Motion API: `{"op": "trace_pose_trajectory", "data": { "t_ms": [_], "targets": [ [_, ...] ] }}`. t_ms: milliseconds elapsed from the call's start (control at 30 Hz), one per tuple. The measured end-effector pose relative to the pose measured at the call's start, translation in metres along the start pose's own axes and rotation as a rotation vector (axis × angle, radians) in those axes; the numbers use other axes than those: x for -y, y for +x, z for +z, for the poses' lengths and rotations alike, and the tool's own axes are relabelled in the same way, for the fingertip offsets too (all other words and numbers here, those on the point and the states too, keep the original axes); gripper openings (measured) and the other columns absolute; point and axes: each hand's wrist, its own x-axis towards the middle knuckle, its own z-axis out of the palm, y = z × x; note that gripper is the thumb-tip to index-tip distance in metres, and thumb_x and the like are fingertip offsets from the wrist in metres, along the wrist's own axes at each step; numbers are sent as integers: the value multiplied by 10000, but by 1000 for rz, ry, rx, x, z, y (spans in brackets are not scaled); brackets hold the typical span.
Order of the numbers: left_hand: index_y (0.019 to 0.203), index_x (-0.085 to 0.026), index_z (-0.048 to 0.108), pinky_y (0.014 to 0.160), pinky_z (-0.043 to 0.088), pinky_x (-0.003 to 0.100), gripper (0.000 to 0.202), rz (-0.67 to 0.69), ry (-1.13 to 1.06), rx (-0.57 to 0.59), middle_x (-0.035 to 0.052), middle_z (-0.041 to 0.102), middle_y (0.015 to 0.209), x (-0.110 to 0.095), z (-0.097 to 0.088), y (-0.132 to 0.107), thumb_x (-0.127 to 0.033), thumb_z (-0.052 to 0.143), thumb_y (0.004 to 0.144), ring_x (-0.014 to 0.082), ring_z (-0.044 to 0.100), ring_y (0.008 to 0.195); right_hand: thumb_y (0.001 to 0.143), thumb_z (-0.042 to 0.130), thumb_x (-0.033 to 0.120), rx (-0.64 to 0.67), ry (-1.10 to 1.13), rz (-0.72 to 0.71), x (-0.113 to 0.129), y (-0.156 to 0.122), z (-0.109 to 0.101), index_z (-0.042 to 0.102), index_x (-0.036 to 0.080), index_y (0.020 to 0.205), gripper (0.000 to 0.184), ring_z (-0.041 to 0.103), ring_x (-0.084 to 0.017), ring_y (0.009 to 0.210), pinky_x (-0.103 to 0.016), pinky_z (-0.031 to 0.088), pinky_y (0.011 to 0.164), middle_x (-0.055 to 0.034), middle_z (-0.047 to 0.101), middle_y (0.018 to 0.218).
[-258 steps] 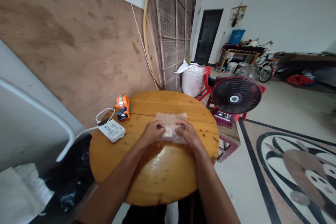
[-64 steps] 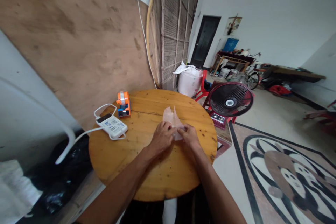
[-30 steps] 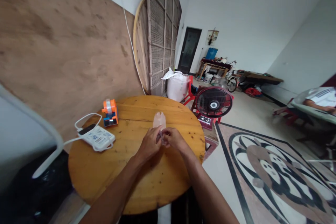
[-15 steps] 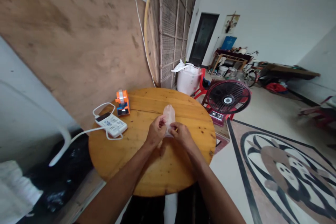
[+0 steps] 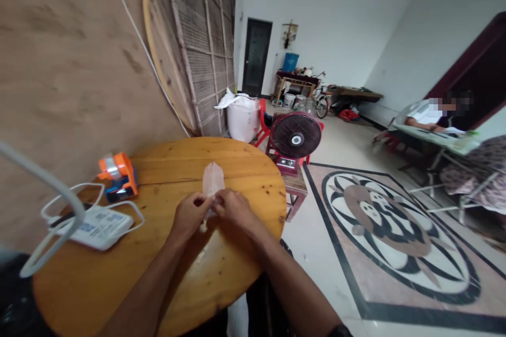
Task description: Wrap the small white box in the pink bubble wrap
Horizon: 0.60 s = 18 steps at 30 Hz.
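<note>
A small translucent plastic bag (image 5: 212,181), gathered narrow, stands up from between my two hands over the round wooden table (image 5: 237,266). My left hand (image 5: 190,216) pinches its lower part from the left, fingers closed. My right hand (image 5: 233,208) grips the same spot from the right, fingers closed too. The two hands touch each other. The bag's bottom is hidden behind my fingers.
An orange tape dispenser (image 5: 117,175) and a white power bank (image 5: 97,226) with a white cable lie at the table's left. A red standing fan (image 5: 295,137) and white sack (image 5: 242,115) stand beyond the table. A person sits at a table (image 5: 435,134) far right.
The bag, flat on the table at first, is now bunched upright between my hands. My view has swung to the right, so the table sits lower left and the seated person appears.
</note>
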Motion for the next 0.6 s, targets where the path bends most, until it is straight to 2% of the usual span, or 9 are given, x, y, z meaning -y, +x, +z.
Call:
{"op": "trace_pose_trajectory", "data": {
  "t_ms": [167,300,600],
  "targets": [
    [667,-171,586,541,396,233,327,8,-27,24,-4,595,609,5,3,0,-493,588,722,150,547,574,843,527,285,21,-46,-21,-2,-1,2,620,217,1004,198,612,-167,853,-251,381,678,-51,676,1017],
    [647,-175,571,567,404,237,296,26,-28,26,-5,588,604,7,4,1,-460,581,726,155,552,603,833,531,283,28,-94,-44,-1,-3,1,596,204,998,194,613,-180,865,-264,401,687,-58,662,1012],
    [660,-174,571,576,409,247,303,16,-71,85,0,589,622,5,1,1,-469,579,728,155,538,604,869,512,315,74,-187,-153,3,-5,-12,593,186,984,191,635,-193,843,-279,453,680,-70,657,1002]
  ]
}}
